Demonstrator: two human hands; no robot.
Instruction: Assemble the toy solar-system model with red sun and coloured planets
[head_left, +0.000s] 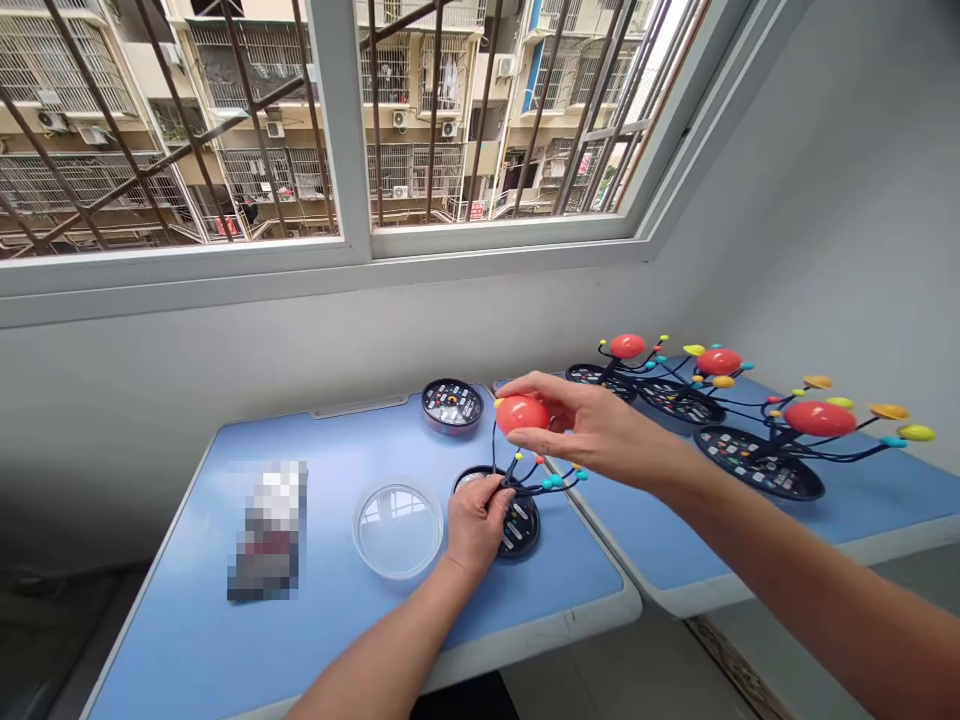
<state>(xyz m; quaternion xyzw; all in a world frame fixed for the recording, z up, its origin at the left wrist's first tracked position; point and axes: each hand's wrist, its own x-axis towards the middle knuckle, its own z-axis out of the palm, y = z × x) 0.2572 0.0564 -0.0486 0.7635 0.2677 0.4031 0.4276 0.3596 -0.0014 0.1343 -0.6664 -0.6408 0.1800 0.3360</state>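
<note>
In the head view, my right hand point(581, 420) is closed around a glossy red ball point(523, 414), thumb below and fingers above. Just underneath, my left hand point(478, 520) pinches the black stem of a solar system model at its middle. Thin black arms with small coloured beads point(553, 481) fan out to the right of that hand. The model's round black base point(523, 530), printed with planet pictures, lies on the blue table and is partly covered by my left hand. Whether the red ball touches the stem is hidden.
A clear round plastic cover point(399, 530) lies left of my left hand. Behind it sits another printed round base point(452, 402). Several assembled models with red balls point(820, 418) stand on the right-hand table. A blurred-out item point(268, 530) lies at left.
</note>
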